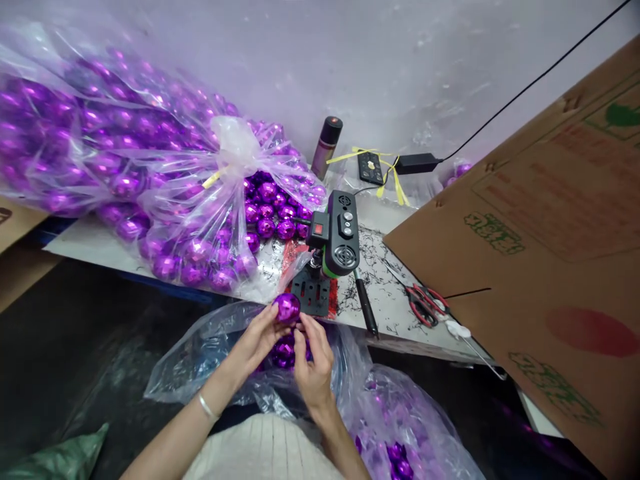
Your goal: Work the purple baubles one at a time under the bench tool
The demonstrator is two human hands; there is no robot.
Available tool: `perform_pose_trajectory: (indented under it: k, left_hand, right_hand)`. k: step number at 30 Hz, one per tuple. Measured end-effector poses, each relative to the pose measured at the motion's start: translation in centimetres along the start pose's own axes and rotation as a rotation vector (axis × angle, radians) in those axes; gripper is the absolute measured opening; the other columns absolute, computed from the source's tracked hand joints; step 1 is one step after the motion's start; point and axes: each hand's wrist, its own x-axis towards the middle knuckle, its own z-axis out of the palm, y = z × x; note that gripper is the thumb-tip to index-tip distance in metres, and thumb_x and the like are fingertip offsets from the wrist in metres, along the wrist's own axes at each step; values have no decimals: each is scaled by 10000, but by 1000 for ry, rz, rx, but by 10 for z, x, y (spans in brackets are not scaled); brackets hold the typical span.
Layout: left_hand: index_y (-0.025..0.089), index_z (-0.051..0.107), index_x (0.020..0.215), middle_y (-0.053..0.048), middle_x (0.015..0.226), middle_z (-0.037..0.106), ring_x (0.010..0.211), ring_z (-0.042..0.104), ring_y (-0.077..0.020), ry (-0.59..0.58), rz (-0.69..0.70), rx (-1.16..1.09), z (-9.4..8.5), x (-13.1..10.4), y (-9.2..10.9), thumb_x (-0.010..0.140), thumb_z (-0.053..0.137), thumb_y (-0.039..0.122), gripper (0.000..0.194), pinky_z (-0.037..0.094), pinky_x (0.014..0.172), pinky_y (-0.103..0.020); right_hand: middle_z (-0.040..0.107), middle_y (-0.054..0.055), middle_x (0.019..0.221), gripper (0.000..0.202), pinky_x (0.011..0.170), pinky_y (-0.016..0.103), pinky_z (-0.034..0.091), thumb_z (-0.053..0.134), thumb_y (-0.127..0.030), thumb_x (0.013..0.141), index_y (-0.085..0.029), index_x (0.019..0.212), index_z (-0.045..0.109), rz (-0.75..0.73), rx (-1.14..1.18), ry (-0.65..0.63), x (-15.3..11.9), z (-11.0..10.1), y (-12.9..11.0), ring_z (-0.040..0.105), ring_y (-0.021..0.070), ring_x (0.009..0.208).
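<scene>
A shiny purple faceted ball ornament (287,308) is held at the fingertips of my left hand (261,337), in front of a small bench drill press (344,233). My right hand (315,363) is closed in a pinch just right of the ball, and whatever is between its fingers is too small to make out. Below both hands, more purple balls (284,353) lie in an open clear plastic bag (200,350) at my lap. The drill press's slotted black base plate (313,293) sits on the table edge just beyond the ball.
Large clear bags of purple balls (165,153) cover the table's left side. A spray can (327,147), a black power adapter (417,163) and red-handled scissors (425,305) lie or stand around the drill press. A big cardboard box (540,267) takes up the right. Dark shavings litter the tabletop (380,287).
</scene>
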Motion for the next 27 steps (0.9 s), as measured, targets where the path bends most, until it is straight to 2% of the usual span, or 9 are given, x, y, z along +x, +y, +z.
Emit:
perform_pose_trajectory:
  k: [3, 5, 9, 12, 19, 23, 27]
  left_hand:
    - [192, 784, 1076, -119, 1127, 828, 1057, 797, -273, 82, 45, -22, 8, 21, 3, 850, 826, 595, 464, 651, 994, -413]
    - [198, 771, 1159, -107, 1191, 820, 1104, 788, -269, 109, 104, 22, 15, 33, 7, 828, 854, 567, 502, 635, 1030, -412]
    - [205, 669, 1401, -122, 1331, 779, 1230, 751, -295, 112, 232, 207, 24, 52, 14, 793, 871, 561, 733, 602, 1080, -439]
    - [188, 632, 1438, -134, 1354, 768, 1274, 732, -315, 111, 338, 451, 25, 63, 14, 809, 833, 561, 758, 562, 1140, -483]
    - [191, 652, 1386, -157, 1430, 725, 1365, 671, -371, 157, 597, 1106, 22, 74, 10, 853, 823, 483, 632, 516, 1188, -544]
    - [212, 651, 1370, -142, 1364, 747, 1320, 684, -371, 130, 684, 1271, 24, 79, 12, 880, 823, 447, 571, 543, 1147, -535]
    - [214, 645, 1392, -145, 1341, 730, 1287, 685, -369, 74, 735, 1335, 26, 82, 11, 887, 825, 422, 575, 549, 1134, -533]
  right_hand:
    - [820, 92, 1161, 411, 921, 307, 701, 554, -104, 1034, -234, 1409, 663, 2, 29, 5, -2, -6, 1, 803, 174, 1072]
    - [828, 84, 1131, 376, 919, 307, 701, 552, -101, 1033, -227, 1359, 693, -6, 28, -8, -7, -9, 2, 806, 174, 1063]
    - [834, 80, 1086, 345, 895, 306, 706, 535, -124, 1046, -218, 1326, 713, -11, 6, -65, -24, -12, 10, 813, 170, 1017]
    - [833, 83, 1092, 351, 897, 315, 709, 518, -147, 1056, -226, 1335, 717, 8, -11, -83, -36, -14, 16, 812, 175, 1030]
    - [838, 96, 1087, 367, 876, 321, 720, 527, -132, 1044, -222, 1345, 717, 46, -10, -68, -40, -26, 24, 826, 193, 1011]
    - [838, 91, 1085, 370, 881, 316, 716, 540, -128, 1040, -224, 1352, 713, 52, -37, -48, -38, -32, 28, 824, 190, 1006]
    - [837, 78, 1087, 356, 879, 300, 702, 566, -121, 1033, -227, 1339, 715, 43, -75, 9, -33, -39, 33, 816, 177, 1007]
